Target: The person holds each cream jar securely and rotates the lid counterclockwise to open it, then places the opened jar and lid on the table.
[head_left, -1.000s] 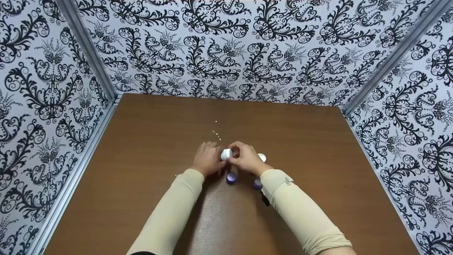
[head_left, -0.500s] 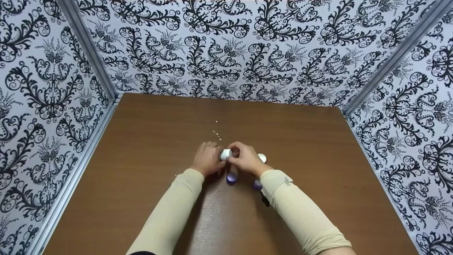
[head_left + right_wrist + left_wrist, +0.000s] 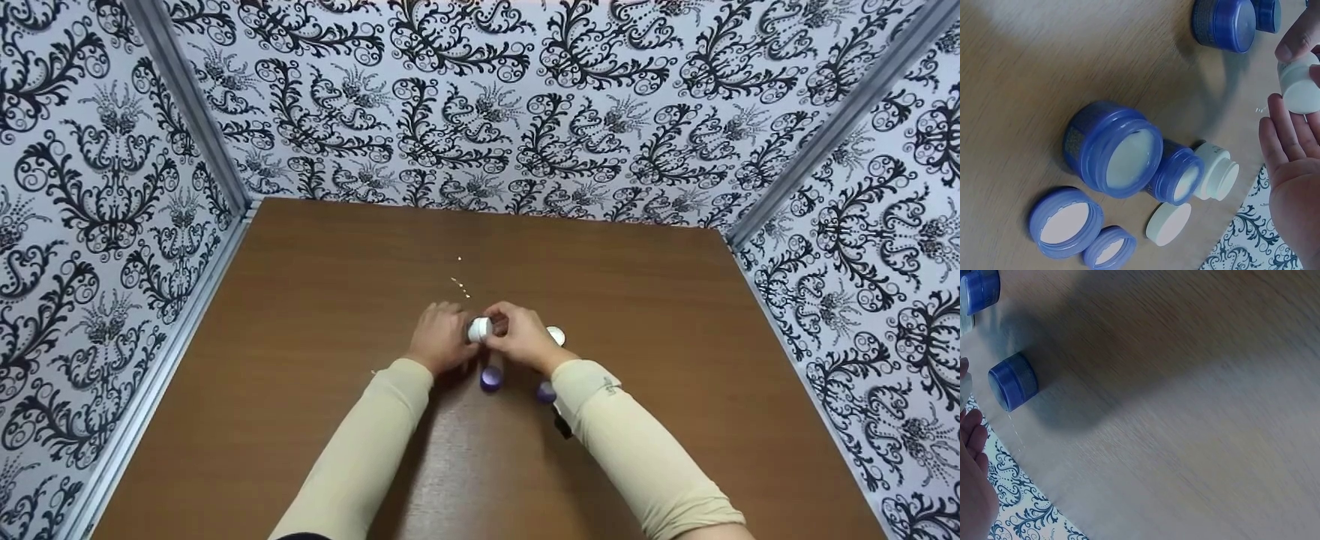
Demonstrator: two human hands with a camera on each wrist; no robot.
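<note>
Both hands meet at the middle of the brown table (image 3: 315, 300) around a small white jar (image 3: 478, 328). My left hand (image 3: 441, 336) grips it from the left and my right hand (image 3: 523, 334) pinches it from the right. The right wrist view shows the white jar (image 3: 1299, 84) between fingertips above my right palm (image 3: 1292, 163). Just below the hands stand two small purple-blue jars (image 3: 490, 377) (image 3: 546, 391). A white piece (image 3: 556, 334) lies behind my right hand.
In the right wrist view a large open blue jar (image 3: 1113, 149), a smaller open blue jar (image 3: 1176, 175), an open white jar (image 3: 1216, 170), a white lid (image 3: 1168, 223) and two blue lids (image 3: 1067, 222) (image 3: 1109, 247) lie together. Patterned walls (image 3: 480, 105) enclose the table.
</note>
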